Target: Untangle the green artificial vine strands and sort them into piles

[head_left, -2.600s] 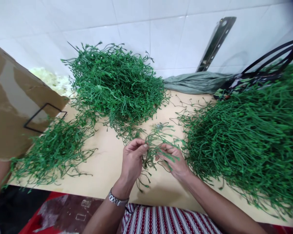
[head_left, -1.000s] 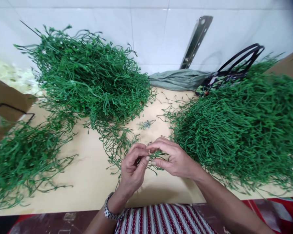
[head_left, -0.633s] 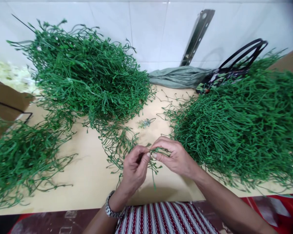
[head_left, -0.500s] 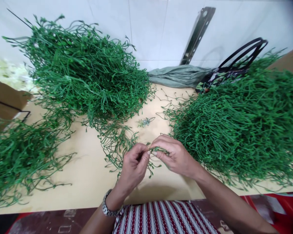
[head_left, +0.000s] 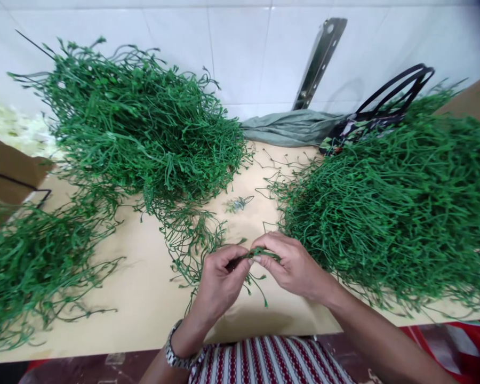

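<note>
My left hand [head_left: 225, 277] and my right hand [head_left: 290, 265] meet over the front middle of the table, thumbs and forefingers pinched almost tip to tip. Between them runs a green plastic stem [head_left: 269, 254], gripped by both hands; part of it is hidden by the fingers. A thin stem end with a small bud hangs below the fingertips. Just behind the left hand lies a loose strand of green stems [head_left: 192, 234]. A small grey-green sprig [head_left: 239, 204] with a dark wire loop rests on the table beyond the hands.
Large heaps of green stems stand at the back left [head_left: 144, 128] and the right [head_left: 384, 213]; a smaller heap [head_left: 32, 266] lies at the front left. Against the tiled wall are a grey-green cloth [head_left: 292, 128], a bag with black handles [head_left: 400, 90] and a metal bracket [head_left: 320, 64].
Both hands stay pinched together and sit slightly lower in the view. More of the green stem shows between the fingers, and one stem end now hangs further down. The whole view has shifted slightly.
</note>
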Motion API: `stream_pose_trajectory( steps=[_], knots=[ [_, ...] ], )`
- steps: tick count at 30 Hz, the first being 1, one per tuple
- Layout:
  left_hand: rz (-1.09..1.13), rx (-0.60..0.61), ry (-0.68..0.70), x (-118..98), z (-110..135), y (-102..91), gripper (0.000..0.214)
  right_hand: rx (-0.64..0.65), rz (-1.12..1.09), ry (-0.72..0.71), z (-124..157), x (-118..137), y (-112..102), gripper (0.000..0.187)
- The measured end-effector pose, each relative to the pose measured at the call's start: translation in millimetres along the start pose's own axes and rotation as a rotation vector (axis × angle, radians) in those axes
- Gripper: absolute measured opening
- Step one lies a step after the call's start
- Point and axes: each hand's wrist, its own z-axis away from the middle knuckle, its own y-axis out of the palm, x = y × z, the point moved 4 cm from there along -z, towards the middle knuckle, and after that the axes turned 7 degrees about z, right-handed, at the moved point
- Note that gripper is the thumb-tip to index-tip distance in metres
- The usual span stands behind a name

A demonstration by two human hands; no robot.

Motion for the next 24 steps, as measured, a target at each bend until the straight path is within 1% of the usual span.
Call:
stream_pose_trajectory(
  steps=[4,9,14,19,22,24],
  knots=[
    [-0.172,0.037,0.066,-6.3,-1.7,0.0,0.017,-0.015,0.058,-0.059,1.4,1.3,-0.6,0.011],
    [-0.164,0.072,0.052,-9.4,-3.9,-1.0,0.021,0.057,-0.041,-0.073,1.1,0.4,-2.9,0.012],
    [-0.199,0.082,0.057,-11.0,-5.0,0.0,0.021,0.026,-0.031,-0.096,2.1,-1.7,-7.3,0.008],
    [-0.221,0.125,0.072,-16.6,-4.3,-1.6,0.019,0.021,0.01,-0.113,3.1,-1.8,-10.3,0.01],
    [-0.308,0.182,0.114,-22.8,-1.4,-2.8,0.022,0.033,0.054,-0.173,3.3,2.3,-12.6,0.011],
    [-0.339,0.26,0.151,-27.7,2.1,-2.4,0.024,0.072,0.04,-0.222,4.1,6.3,-13.0,0.013]
  ],
)
